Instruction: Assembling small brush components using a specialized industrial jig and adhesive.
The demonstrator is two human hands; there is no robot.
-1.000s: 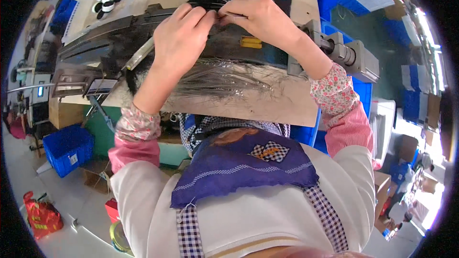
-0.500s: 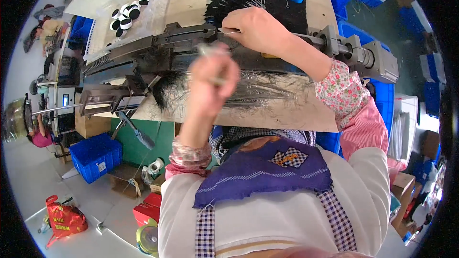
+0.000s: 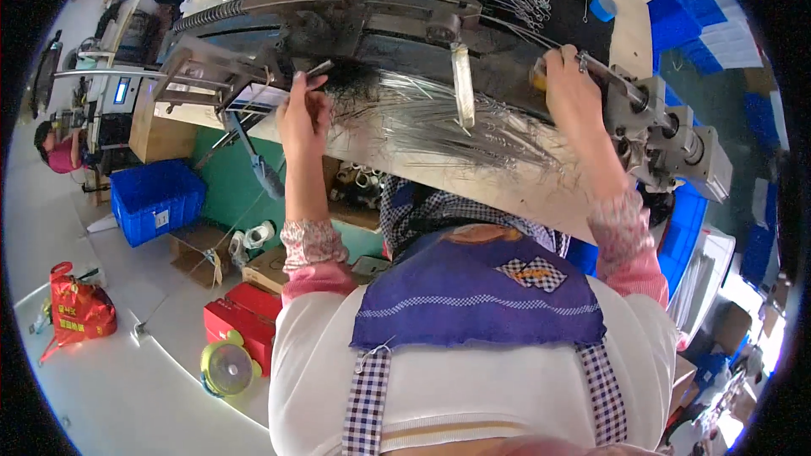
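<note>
Both hands have gone apart since the earlier frame, where they were close together near the middle of the machine: the left one is now at its left part, the right one by its right end. Largest is this dark metal machine [image 3: 401, 29], lying across 12 o'clock on the pale worktop [image 3: 532, 194]. Black cloth [image 3: 574, 34] is spread behind it at 1 o'clock. At 10 o'clock, the left hand [image 3: 304, 122] is half open, its fingertips next to a short metal piece [image 3: 319, 68]; whether it grips this piece, I cannot tell. At 2 o'clock, the right hand [image 3: 574, 93] has bent fingers near the end of the shaft, and what is inside them is hidden. Loose straight wires [image 3: 486, 127] lie in a heap on the worktop at 1 o'clock, between the hands; a pale bar [image 3: 463, 89] reaches over them, with no hand on it. Smaller are the looped wire pieces [image 3: 532, 4] on the cloth. I judge that these are already done, and the many wires of the heap are left, so the work seems partly complete.
</note>
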